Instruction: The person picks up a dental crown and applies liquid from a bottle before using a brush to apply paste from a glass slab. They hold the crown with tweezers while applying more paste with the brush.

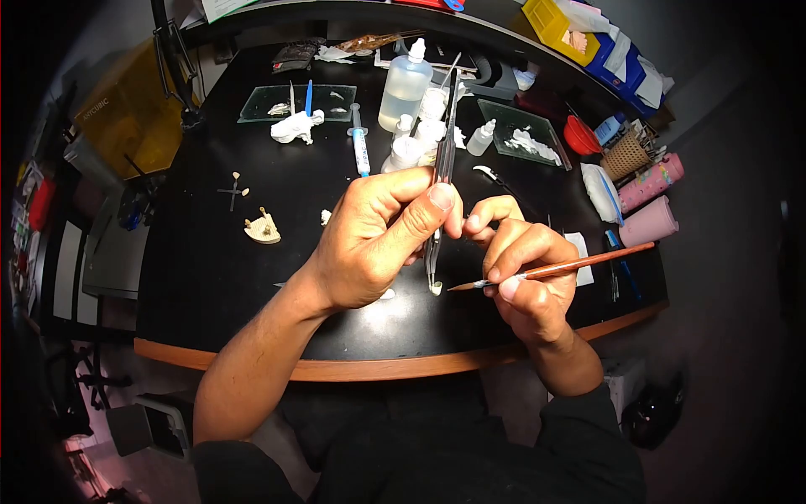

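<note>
My left hand [382, 235] is closed around dark metal tweezers [442, 172], held upright with the tips downward. Between the tips sits a small whitish piece [436, 288], shaped like a tooth crown. My right hand [529, 269] pinches a brush with a reddish-brown wooden handle [588, 260]. Its pointed bristle tip [462, 287] lies just right of the small piece, with a narrow gap between them. Both hands are above the black table [336, 340], close to its front edge.
A dental model [263, 228] lies left of my hands. Behind them stand a large clear bottle [406, 88], small white bottles and a syringe [360, 143]. Glass plates [525, 134] lie at the back. Pink cups [649, 222] stand at the right edge.
</note>
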Demonstrator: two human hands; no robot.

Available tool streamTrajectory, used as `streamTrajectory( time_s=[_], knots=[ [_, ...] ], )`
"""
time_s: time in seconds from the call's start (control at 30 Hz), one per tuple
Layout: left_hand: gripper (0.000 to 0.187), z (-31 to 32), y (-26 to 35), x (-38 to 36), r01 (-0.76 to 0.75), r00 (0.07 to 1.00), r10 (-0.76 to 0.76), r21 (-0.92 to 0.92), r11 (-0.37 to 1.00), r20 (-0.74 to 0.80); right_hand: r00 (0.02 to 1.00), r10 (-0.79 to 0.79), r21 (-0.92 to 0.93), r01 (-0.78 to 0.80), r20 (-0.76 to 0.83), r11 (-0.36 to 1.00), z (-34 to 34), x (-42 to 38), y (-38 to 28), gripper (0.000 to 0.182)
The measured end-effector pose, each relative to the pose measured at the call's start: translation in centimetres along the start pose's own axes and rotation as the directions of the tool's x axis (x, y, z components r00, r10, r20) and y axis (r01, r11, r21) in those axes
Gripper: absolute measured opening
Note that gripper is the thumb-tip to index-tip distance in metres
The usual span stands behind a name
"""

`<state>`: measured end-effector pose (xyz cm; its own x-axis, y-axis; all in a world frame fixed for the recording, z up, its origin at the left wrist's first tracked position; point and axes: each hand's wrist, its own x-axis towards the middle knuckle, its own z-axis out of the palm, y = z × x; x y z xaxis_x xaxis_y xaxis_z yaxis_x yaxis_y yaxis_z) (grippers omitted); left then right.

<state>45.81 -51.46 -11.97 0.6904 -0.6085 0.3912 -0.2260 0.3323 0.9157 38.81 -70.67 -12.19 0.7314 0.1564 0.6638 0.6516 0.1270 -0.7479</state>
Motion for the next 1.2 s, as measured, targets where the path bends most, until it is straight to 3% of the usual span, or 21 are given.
streamTrajectory(
  time_s=[0.37, 0.6, 0.73, 0.87, 0.97, 1.2],
  knots=[
    [0.038, 0.4, 0.0, 0.2, -0.06, 0.998, 0.06, 0.003, 0.998, 0.014, 0.999, -0.008, -0.067, 0.011, 0.052, 0.998, -0.2, 0.1, 0.0, 0.007],
    [0.038, 0.4, 0.1, 0.1, 0.049, 0.998, -0.051, -0.051, 0.998, -0.03, 0.998, -0.056, -0.06, 0.056, 0.013, 0.997, -0.2, 0.0, 0.1, 0.009],
    [0.037, 0.1, -0.2, 0.4, 0.107, 0.989, -0.124, -0.193, 0.975, -0.077, 0.985, -0.124, -0.074, 0.116, -0.117, 0.991, 0.0, 0.1, 0.5, 0.011],
    [0.035, 0.0, -0.1, 0.7, 0.155, 0.965, -0.21, -0.305, 0.94, -0.158, 0.967, -0.205, -0.259, 0.161, -0.152, 0.952, -0.5, -0.1, 0.8, 0.013],
    [0.033, 0.0, -0.2, 0.8, 0.173, 0.935, -0.268, -0.359, 0.917, -0.231, 0.956, -0.157, -0.267, 0.089, -0.249, 0.96, 0.4, -0.2, 0.5, 0.012],
    [0.03, 0.1, -0.3, 0.8, 0.174, 0.889, -0.328, -0.427, 0.887, -0.32, 0.956, -0.165, -0.298, 0.088, -0.244, 0.95, 0.5, -0.2, 0.9, 0.012]
  ],
)
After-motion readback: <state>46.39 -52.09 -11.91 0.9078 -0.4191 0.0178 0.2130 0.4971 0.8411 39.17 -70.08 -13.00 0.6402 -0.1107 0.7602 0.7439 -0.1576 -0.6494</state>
